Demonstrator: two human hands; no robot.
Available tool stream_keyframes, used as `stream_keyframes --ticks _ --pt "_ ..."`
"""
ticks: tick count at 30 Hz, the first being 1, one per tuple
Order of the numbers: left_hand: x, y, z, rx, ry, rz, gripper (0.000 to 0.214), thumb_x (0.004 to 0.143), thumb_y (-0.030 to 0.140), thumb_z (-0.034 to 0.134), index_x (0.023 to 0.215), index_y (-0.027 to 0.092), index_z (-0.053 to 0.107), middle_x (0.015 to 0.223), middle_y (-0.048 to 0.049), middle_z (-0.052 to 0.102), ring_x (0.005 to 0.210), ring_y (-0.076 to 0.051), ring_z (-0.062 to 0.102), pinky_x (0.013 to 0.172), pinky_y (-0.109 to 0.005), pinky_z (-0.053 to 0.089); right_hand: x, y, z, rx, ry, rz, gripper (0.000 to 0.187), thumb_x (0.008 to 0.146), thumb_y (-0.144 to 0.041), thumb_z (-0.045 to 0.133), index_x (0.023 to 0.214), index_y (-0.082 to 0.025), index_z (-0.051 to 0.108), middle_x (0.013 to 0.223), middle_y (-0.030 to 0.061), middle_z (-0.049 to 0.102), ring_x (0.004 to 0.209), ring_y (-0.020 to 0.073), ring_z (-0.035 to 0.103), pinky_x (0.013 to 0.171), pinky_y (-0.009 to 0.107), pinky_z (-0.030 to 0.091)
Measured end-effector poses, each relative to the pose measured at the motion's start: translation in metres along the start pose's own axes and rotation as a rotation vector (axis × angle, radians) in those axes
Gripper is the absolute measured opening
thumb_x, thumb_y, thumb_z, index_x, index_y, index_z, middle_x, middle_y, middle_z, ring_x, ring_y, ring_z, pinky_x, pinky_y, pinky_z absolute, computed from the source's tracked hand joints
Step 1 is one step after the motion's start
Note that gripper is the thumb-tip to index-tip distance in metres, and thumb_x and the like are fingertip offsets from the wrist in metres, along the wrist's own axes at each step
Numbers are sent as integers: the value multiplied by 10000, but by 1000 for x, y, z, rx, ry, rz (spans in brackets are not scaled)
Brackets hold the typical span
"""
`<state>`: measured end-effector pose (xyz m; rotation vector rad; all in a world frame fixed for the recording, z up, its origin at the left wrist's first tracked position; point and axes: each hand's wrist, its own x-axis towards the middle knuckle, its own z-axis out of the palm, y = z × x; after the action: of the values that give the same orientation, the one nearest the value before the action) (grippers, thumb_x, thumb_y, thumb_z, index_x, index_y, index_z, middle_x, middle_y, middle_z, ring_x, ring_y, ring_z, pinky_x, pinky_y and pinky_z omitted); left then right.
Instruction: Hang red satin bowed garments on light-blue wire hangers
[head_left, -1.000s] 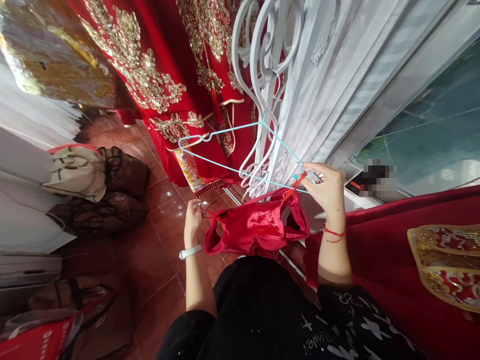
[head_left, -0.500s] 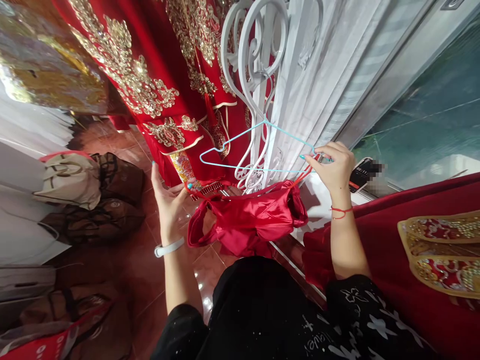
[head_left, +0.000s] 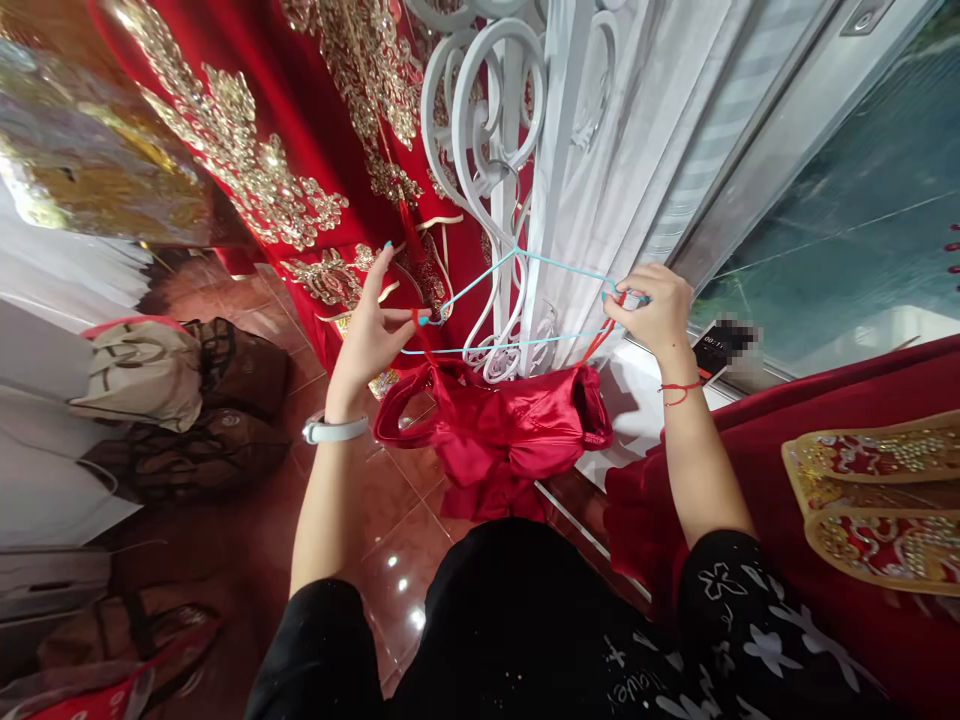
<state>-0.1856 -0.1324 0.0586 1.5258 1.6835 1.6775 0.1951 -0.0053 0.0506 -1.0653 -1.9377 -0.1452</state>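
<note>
Left fingers (head_left: 376,278) at the hanger's (head_left: 517,251) nine o'clock and right fingers (head_left: 643,279) at its three pinch red straps (head_left: 601,341); best pull gently.

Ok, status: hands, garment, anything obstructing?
Left hand pinching red strap at blue hanger; right hand gripping hanger's other end. Red garment hanging below. No obstruction seen; white scrollwork behind.

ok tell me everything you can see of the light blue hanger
The light blue clothes hanger looks like coated wire: sloping arms, the left one notched, a straight lower bar and a silvery hook. White scrollwork stands behind; whether the hook catches it is unclear. The right hand grips the right end; the left hand pinches a red strap by the left end.
</note>
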Motion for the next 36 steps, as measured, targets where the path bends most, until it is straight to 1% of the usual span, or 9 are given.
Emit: stream_keyframes --ticks 4,9,15,19,22,26,29,33,36 --pt "11 -5 15 161 -250 72 762 735 207 762 1473 184 575 1529 -175 583 1050 -222 750 985 -349 606 1 2 14 20 -36 -9 160 764 -202 673 633 -250 595 684 20 603 725 211 561 668 337 407" --pt "11 2 21 358 -359 86 718 812 161 635 1522 173 529 1236 -106 727 986 -207 684 1057 -383 551 2 2 30 42 -61 18 104 813 -240 678 713 -243 647 706 17 579 768 219 547 708 333 429" --pt "-48 8 -3 675 -43 266 516 859 241 666 1369 166 655 1259 -156 652 1247 -357 575 1177 -547 420 -14 2 19 59 -74 -19 322 869 -244 686 1187 -259 727 1009 62 673 1055 295 595 1008 475 492" --pt "-104 -35 -12 556 -644 169 193 921 347 641 1032 227 743 1175 -106 746 1199 -318 638 1158 -527 435 -43 -25 29 75 103 -6 320 891 -170 629 1171 -276 742 1208 103 650 1208 316 591 1078 522 497" --pt "-122 -58 -11 530 -864 63 278 953 460 633 857 207 697 1039 -84 766 1072 -287 681 1107 -519 464 -59 -73 62 267 55 -128 277 930 -115 543 1045 -252 754 1050 78 700 1067 259 659 1031 479 554" --pt "-116 -48 -8 379 -853 62 436 979 572 586 767 192 614 897 -81 733 850 -220 672 874 -380 557 -56 -152 114 383 -271 -169 373 980 -146 593 1326 -243 692 1339 74 733 1284 239 644 1292 555 350" --pt "-108 -29 -7 345 -770 87 474 913 611 663 693 204 558 975 -102 769 981 -269 703 989 -452 545 -47 -190 140 421 -421 -32 444 1032 -284 637 1467 -202 601 1364 98 740 1307 246 647 1354 624 131" --pt "-103 -16 -15 307 -664 29 450 892 628 678 731 210 640 1172 -124 776 1155 -315 698 1138 -531 478 -51 -198 149 434 -424 66 259 1095 -290 539 1238 -234 747 1174 30 817 1117 202 713 1309 534 227" --pt "-99 -15 -25 282 -639 -33 472 858 675 691 780 211 715 1037 -110 785 976 -279 729 979 -450 586 -60 -187 144 442 -389 48 240 1089 -274 554 1171 -248 778 1195 22 817 1088 203 716 1245 484 291"
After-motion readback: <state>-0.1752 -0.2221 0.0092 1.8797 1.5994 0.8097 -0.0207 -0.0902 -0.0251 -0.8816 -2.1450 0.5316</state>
